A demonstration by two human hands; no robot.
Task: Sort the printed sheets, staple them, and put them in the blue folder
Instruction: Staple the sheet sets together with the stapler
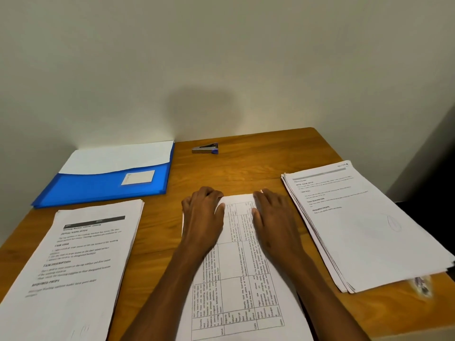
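Free: bare table centre-rear | Obstructed: stapler rear, folder left-rear, paper stacks left, right

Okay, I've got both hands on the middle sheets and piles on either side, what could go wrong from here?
1. The right pile is fanned and overhangs the table edge; a nudge from your right hand could spill it.
2. The middle sheets, under your left hand too, lie close to the left pile, so the sets might mix.
3. The stapler sits far back; reaching over could shift the papers.
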